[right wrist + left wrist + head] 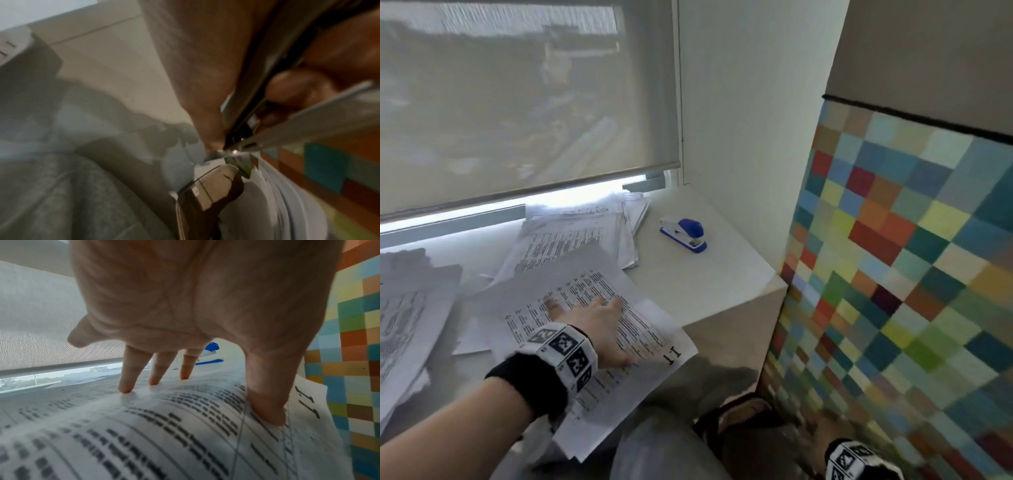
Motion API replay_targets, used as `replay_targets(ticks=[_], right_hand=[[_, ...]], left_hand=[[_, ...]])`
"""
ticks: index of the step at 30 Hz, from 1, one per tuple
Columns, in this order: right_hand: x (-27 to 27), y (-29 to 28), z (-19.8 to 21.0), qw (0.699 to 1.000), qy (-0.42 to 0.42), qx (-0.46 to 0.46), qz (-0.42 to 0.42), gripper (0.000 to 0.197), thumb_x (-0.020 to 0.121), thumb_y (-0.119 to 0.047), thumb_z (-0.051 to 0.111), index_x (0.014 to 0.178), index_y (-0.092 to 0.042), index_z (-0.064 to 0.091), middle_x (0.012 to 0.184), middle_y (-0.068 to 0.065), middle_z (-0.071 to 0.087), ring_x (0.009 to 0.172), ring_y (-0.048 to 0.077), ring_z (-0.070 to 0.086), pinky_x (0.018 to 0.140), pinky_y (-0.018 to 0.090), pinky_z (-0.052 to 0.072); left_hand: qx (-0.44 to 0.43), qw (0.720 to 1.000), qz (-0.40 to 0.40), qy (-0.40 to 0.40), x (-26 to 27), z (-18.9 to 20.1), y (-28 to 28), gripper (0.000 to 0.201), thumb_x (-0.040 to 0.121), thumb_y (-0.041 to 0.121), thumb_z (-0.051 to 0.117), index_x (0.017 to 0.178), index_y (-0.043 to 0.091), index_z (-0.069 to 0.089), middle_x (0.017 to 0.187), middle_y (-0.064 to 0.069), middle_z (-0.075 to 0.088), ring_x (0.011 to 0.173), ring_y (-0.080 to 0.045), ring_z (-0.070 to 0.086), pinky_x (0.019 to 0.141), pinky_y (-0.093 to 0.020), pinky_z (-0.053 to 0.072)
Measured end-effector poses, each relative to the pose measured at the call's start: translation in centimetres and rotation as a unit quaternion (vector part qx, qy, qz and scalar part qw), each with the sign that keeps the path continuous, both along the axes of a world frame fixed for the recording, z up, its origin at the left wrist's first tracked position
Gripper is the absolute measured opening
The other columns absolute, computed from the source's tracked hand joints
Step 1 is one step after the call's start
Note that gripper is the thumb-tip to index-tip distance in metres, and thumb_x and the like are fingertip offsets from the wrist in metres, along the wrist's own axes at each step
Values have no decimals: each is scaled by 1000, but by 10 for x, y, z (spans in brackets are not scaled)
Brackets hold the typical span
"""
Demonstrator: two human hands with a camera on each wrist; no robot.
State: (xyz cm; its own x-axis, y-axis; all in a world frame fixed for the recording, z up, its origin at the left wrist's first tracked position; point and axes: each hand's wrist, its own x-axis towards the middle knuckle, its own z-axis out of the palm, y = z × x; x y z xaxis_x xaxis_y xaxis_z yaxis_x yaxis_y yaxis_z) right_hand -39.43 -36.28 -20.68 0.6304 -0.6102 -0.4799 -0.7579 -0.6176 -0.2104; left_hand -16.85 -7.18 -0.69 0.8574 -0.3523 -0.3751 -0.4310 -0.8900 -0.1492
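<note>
- While I watch, the left hand (pixel 592 317) lies spread wide, fingers straight and apart, on the printed sheet (pixel 650 329) directly beneath it.
- Its fingertips (pixel 125 388) and thumb press the paper; the palm arches clear of it, which only the left wrist view shows.
- Beyond the fingertips, well apart, lies a blue stapler (pixel 683 234).
- The right hand (pixel 195 65) shows only in the blurred right wrist view, fingers curled round a grey metal tool (pixel 308 116); the head view catches just its wristband (pixel 859 460).

Left arm (pixel 465 421) stretched forward, left grip (pixel 592 325) splayed flat, fingertips (pixel 124 388) pressing down, right grip (pixel 205 65) low, blurred.
</note>
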Motion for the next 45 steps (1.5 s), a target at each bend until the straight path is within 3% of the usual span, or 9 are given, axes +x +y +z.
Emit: replay_targets(ticks=[3,7,12,17,25,30,38,41,45], right_hand=[[4,-7,-1,1000,-10,-4,-2,63,96,-57,32,150,-26,23,156,3,22,143,24,22,116,32,21],[31,-5,39,994,73,75,32,56,82,-64,43,121,-24,54,122,0,58,112,22,55,98,34,45],[72,12,143,971,-199,132,0,25,84,-32,63,78,-8,61,67,1,60,60,17,54,58,25,40],[123,48,222,944,-279,158,76,5,86,-13,60,87,-17,62,71,5,65,57,20,61,45,26,46],[247,88,211,973,-142,51,176,21,90,-28,56,98,-10,65,87,6,66,82,22,63,71,27,49],[300,95,221,951,-246,-128,134,55,84,-53,55,131,-25,49,134,6,40,122,29,38,102,42,37],[354,55,216,982,-140,-41,116,37,90,-37,58,92,0,65,80,14,62,83,30,59,70,29,44],[352,39,212,971,-238,2,40,35,87,-32,64,100,0,67,96,19,68,90,35,64,78,33,50],[329,43,238,884,-453,110,-41,25,78,-20,74,94,-4,63,91,14,65,75,28,61,69,32,48]], left_hand=[[8,1000,-2,9,2,2,-2,101,62,78,65,143,29,27,141,6,44,128,-26,50,105,-76,2],[2,1000,-4,29,13,6,-1,102,58,83,63,142,34,30,143,8,44,128,-22,49,111,-64,22],[-89,996,1,31,40,7,16,60,79,64,64,129,32,54,137,7,52,125,-18,50,107,-35,39],[-187,979,78,-7,75,-2,51,45,83,40,74,123,25,61,130,0,59,121,-19,54,105,-29,40],[-185,969,162,-36,123,-4,114,81,75,54,75,142,22,43,140,-1,52,127,-22,51,109,-34,38],[-153,974,168,-11,147,-6,123,99,61,66,79,142,23,40,141,0,53,129,-24,48,111,-40,37],[-111,983,146,-26,157,-2,117,93,52,63,84,132,34,46,126,6,55,123,-21,46,108,-44,38],[-153,975,157,-37,152,3,116,74,50,55,89,109,37,49,99,12,53,105,-17,51,99,-41,40],[-223,961,148,-74,144,8,119,52,51,41,92,77,33,47,76,17,53,85,-13,57,80,-29,43]])
